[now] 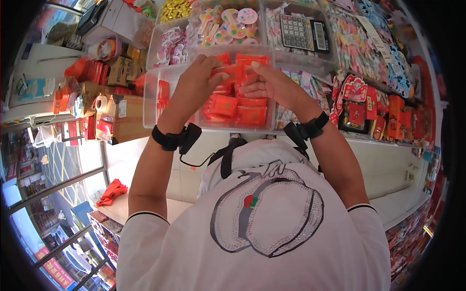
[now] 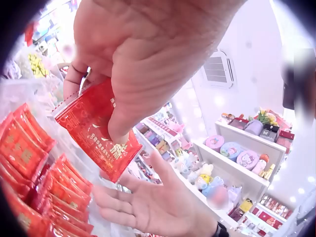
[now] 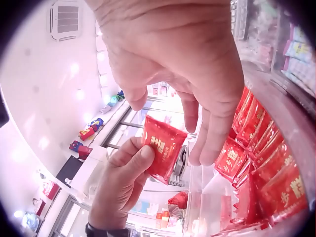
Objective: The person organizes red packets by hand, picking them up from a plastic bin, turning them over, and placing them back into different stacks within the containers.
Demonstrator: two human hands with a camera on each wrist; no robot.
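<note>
My left hand (image 1: 194, 86) pinches a small red packet with gold lettering (image 2: 96, 129) between thumb and fingers, above a clear plastic bin (image 1: 151, 104). In the right wrist view that same packet (image 3: 163, 148) is held up by one side, its printed face showing. My right hand (image 1: 279, 87) is close to the packet's other side, fingers loosely extended and thumb apart, with nothing gripped. Below both hands, several similar red packets (image 1: 224, 105) fill the bin in rows. They stand tilted against one another in the right wrist view, where the packets (image 3: 256, 128) lie beside my right fingers.
Bins behind hold lollipops (image 1: 235, 24), gold-wrapped sweets (image 1: 175, 8) and a calculator (image 1: 303, 33). Red decorations (image 1: 357, 92) are to the right. Cardboard boxes (image 1: 116, 116) stand at the left. A shop shelf (image 2: 242, 148) with toys shows in the left wrist view.
</note>
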